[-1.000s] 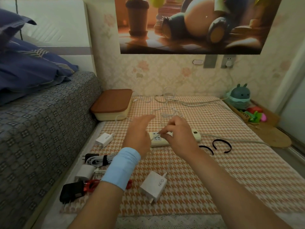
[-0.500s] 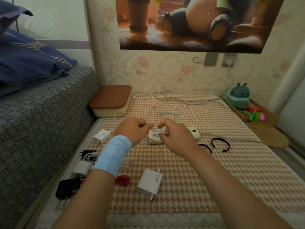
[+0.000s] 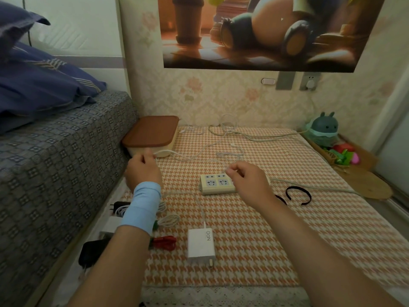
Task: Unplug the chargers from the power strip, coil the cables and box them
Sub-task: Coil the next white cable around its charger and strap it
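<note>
Two hands: both pinch a thin white cable (image 3: pixel 190 159); the left hand (image 3: pixel 143 171) holds it in curled fingers, and the right hand (image 3: pixel 247 180) nips it between thumb and forefinger
Cable's lie: slack on the mat (image 3: pixel 243 229), looping beyond and between the hands, with its long axis running across from one hand to the other
Power strip (image 3: pixel 217 183): just under the right hand's fingers; the sockets that show are bare
Box (image 3: pixel 152 134): lid on, just beyond the left hand, which is the nearer hand to it
GaN charger (image 3: pixel 201 243): unplugged, lying between the forearms on the near side, its cord leading away toward the strip
Step in hand: by my judgement coiling, with boxing not yet begun
Coming move: it likely turns on drawing the hands together along that crosswise line, so the slack gathers into loops without snagging the strip
</note>
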